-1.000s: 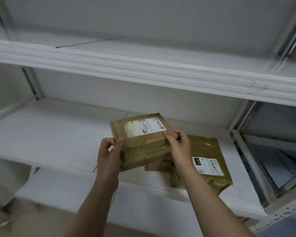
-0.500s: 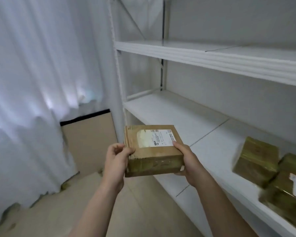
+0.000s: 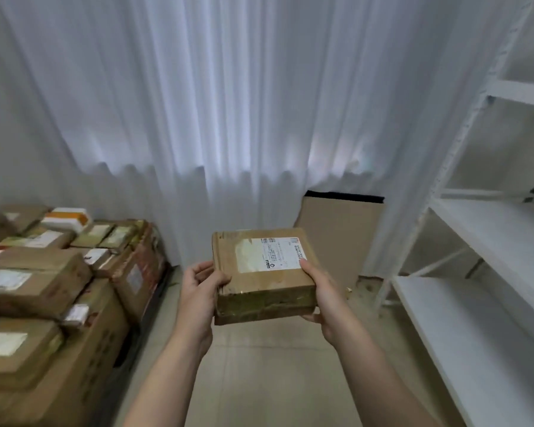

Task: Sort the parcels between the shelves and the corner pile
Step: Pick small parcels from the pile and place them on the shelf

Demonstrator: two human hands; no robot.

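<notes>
At the far left the pile (image 3: 59,288) of brown parcels stood on the floor (image 3: 259,380) against the white curtain (image 3: 228,103), boxes stacked several high, most with white labels facing up. A white and orange packet (image 3: 67,218) lay on top near the back.

Just right of the pile, the left hand (image 3: 198,291) gripped the left edge of the parcel (image 3: 259,285), its fingers curled together and its thumb pressed on the near left corner. The parcel was held level in the air above the floor, between pile and shelves and touching neither, its label (image 3: 278,252) facing up. The right hand (image 3: 321,297) gripped the right edge with its thumb laid on top beside the label; its fingers went underneath, so I could not tell how they lay.

Behind the parcel a cardboard sheet (image 3: 342,229) leaned upright at the curtain's foot. The white shelves (image 3: 490,241) ran along the right side.
</notes>
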